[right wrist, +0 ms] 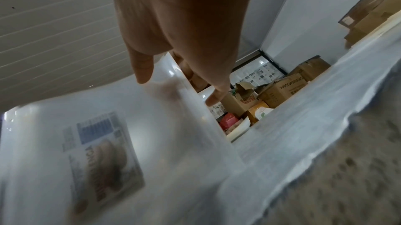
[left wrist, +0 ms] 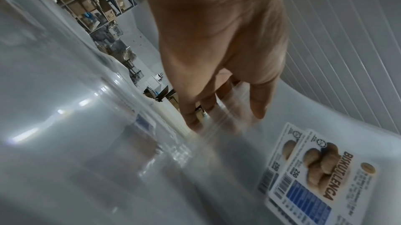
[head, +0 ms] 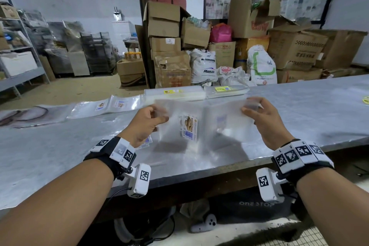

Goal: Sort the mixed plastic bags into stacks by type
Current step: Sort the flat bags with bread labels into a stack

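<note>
Both hands hold clear plastic bags up above the metal table. My left hand pinches the top left corner of a clear bag bearing a biscuit label. In the left wrist view that label reads BISKUT LENGA, a second one overlaps behind it, and the left hand pinches the film. My right hand pinches the top right corner of a cloudier clear bag. From the right wrist, the right hand grips the bag, its label showing mirrored through the film.
Two flat stacks of clear bags with yellow stickers lie at the table's far edge. Labelled bags lie spread at the left, with large printed bags further left. Cardboard boxes and sacks stand behind the table.
</note>
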